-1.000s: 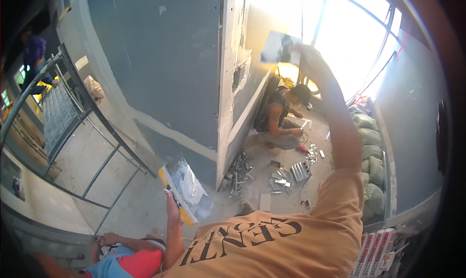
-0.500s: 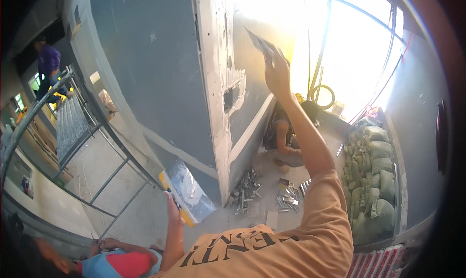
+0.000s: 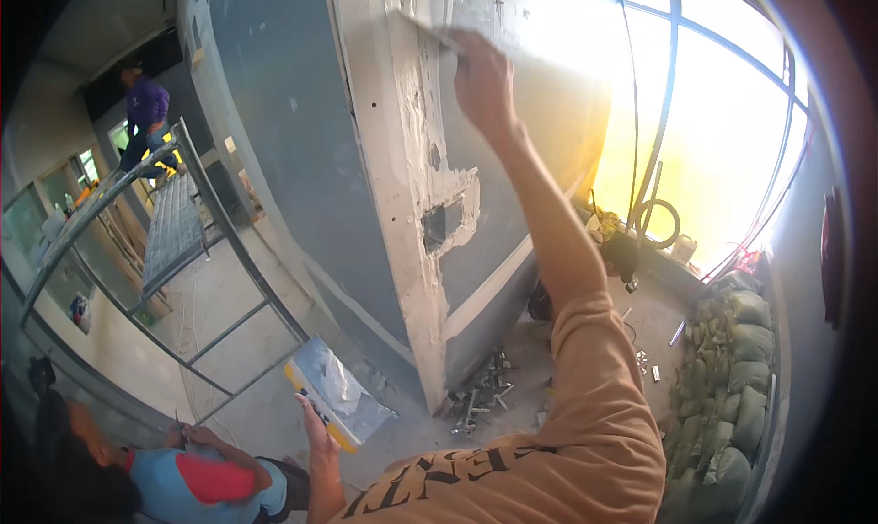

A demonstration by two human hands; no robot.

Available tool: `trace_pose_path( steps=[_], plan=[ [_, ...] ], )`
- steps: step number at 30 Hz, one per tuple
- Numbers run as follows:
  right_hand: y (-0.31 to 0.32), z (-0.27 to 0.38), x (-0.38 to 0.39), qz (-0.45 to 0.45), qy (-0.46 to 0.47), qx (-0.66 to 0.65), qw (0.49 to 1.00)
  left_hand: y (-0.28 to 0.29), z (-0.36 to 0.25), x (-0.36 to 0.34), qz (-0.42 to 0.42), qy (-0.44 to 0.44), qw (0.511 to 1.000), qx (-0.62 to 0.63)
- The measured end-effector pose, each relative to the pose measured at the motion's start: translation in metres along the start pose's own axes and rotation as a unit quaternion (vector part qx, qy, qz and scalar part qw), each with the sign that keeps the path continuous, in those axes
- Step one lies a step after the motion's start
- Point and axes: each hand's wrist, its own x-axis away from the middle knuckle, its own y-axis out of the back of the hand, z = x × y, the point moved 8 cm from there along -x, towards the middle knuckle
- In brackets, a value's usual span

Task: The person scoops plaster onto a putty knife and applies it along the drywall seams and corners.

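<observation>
Right fingers [image 3: 471, 48] clamp a blurred blade [image 3: 423, 30]; left fingers [image 3: 309, 411], partly hidden, a yellow-edged spatula [image 3: 361, 412]

Your left head-worn fisheye camera looks forward and down, over your light-brown cloth sleeve [image 3: 604, 378], which fills the near foreground. It faces the grey, white-plastered wall corner [image 3: 389, 186] just beyond your right fingers [image 3: 468, 47]; straight edges bow toward the rim.

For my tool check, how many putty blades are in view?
2: a yellow-edged putty blade in the left hand, a second blade nearly edge-on in the right hand by the wall. More may be hidden.
</observation>
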Motion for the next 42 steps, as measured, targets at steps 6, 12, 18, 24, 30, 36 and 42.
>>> trace_pose_path(
  steps=[6, 12, 18, 24, 30, 36, 42],
  plan=[
    [0.010, 0.020, 0.167, 0.084, -0.022, 0.010, 0.996, -0.015, 0.027, -0.002, 0.003, -0.011, 1.000, 0.008],
    [0.042, -0.001, 0.209, 0.128, 0.002, -0.002, 0.992, -0.061, 0.040, 0.006, 0.025, -0.010, 1.000, 0.016],
    [0.047, -0.026, 0.097, 0.064, 0.030, 0.017, 0.997, -0.084, 0.052, 0.015, 0.032, -0.054, 0.998, 0.003],
    [0.026, -0.004, 0.190, 0.099, 0.012, -0.011, 0.995, -0.080, 0.078, 0.035, -0.018, -0.053, 0.998, 0.017],
    [0.027, -0.007, 0.253, 0.175, 0.035, -0.006, 0.984, -0.090, 0.067, 0.020, 0.016, -0.057, 0.998, 0.008],
    [0.063, 0.008, 0.233, 0.149, 0.008, -0.008, 0.989, -0.082, 0.053, 0.031, 0.048, -0.018, 0.998, 0.029],
    [0.081, 0.054, 0.030, 0.025, 0.136, -0.002, 0.990, -0.052, 0.021, 0.049, 0.036, -0.005, 0.999, 0.001]
  ],
)
